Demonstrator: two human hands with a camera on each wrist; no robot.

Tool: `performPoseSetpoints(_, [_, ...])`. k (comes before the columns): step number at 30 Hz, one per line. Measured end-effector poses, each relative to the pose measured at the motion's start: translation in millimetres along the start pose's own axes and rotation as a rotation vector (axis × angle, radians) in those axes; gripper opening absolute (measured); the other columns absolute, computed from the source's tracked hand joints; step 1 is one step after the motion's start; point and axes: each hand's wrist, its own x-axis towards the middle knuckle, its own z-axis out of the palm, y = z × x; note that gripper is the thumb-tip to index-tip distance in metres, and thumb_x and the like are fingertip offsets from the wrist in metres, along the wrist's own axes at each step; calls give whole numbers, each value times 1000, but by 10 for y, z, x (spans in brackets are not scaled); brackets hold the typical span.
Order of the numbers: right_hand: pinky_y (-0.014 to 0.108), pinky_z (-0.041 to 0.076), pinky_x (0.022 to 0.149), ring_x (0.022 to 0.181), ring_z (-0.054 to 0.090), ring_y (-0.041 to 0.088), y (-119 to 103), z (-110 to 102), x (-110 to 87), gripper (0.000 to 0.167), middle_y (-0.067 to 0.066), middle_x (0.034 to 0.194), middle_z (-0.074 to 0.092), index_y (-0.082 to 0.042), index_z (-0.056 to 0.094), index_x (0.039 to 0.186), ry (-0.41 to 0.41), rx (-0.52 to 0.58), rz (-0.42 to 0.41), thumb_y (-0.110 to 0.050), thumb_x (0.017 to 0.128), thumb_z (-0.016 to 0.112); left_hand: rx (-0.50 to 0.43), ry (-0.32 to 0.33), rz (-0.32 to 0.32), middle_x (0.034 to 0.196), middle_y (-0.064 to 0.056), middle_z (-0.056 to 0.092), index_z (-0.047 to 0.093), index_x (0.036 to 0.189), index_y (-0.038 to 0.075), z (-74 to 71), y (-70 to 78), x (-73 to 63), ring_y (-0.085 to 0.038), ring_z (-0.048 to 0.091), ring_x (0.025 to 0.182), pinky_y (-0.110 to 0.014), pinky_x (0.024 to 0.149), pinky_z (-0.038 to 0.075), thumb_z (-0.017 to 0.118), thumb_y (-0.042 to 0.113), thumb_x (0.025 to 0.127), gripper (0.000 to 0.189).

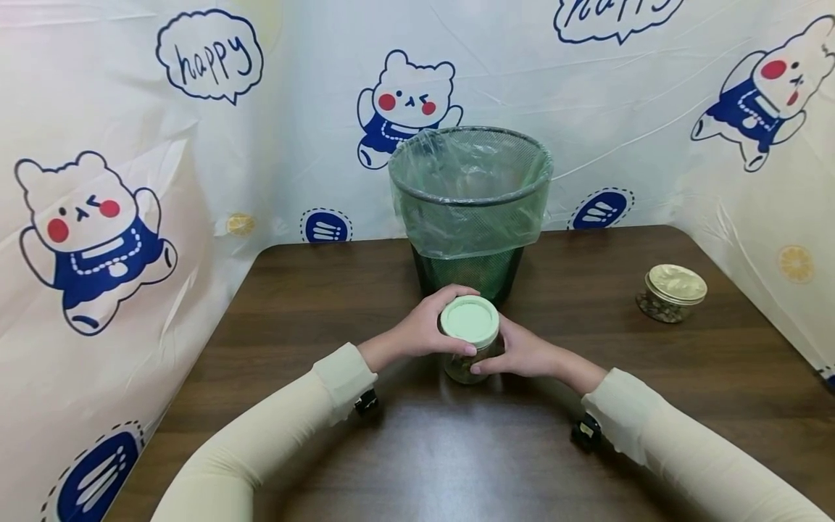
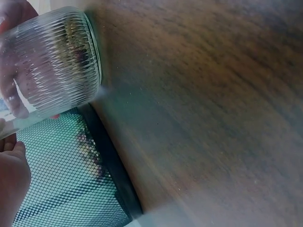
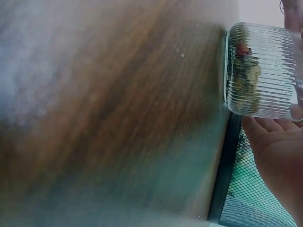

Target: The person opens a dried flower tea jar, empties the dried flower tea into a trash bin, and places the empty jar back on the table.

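Note:
A ribbed glass jar point(image 1: 464, 368) with a pale green lid point(image 1: 470, 320) stands at the middle of the wooden table. My left hand point(image 1: 425, 328) curls around its lid and upper part from the left, thumb along the near side. From the right, my right hand point(image 1: 523, 351) holds the jar's side, its thumb in front of the glass. Both wrist views show yellowish and dark red dried bits point(image 3: 246, 71) low in the jar. Some fingers behind the jar are hidden in the head view.
Right behind the jar stands a mesh waste bin point(image 1: 466, 270) lined with a green plastic bag point(image 1: 472, 228). A low jar with a gold lid point(image 1: 677, 283) sits at the table's right. Printed cloth point(image 1: 313, 87) hangs around the table point(image 1: 313, 290).

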Motion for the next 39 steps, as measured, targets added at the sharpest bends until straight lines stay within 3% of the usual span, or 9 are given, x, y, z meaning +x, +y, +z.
performPoseSetpoints(10, [48,31,105,129,39,22,-2,1,-6,89,5,142,41,-11,28,147,7,-10,4,-16,77,83,52,60,-29,127,3,55,50,134,10,3,10,-104,-12,50,116,-36,99,39,88,18,69,75])
performPoseSetpoints(17, [49,29,106,130,37,22,12,12,-7,88,7,141,42,-9,29,146,22,-11,0,-14,77,83,22,126,-23,128,-3,55,51,132,6,27,16,-197,-19,51,115,-37,97,41,87,12,71,70])
performPoseSetpoints(27, [50,28,106,130,38,23,13,16,-6,87,7,141,43,-10,30,146,26,-21,6,-14,77,83,36,172,-42,125,0,56,51,130,9,38,35,-283,-14,52,115,-43,98,42,85,15,73,67])
performPoseSetpoints(33, [50,29,106,130,38,23,1,14,-12,88,7,141,43,-9,29,146,28,-27,13,-15,77,83,8,161,-37,126,0,55,50,131,6,10,34,-254,-16,51,117,-42,100,41,86,11,72,70])
performPoseSetpoints(39, [49,31,105,128,40,23,-5,17,-9,87,7,140,43,-10,29,146,23,-17,14,-14,77,83,19,67,-11,130,-1,53,46,137,2,-41,43,-157,-17,49,119,-37,101,38,87,11,69,80])
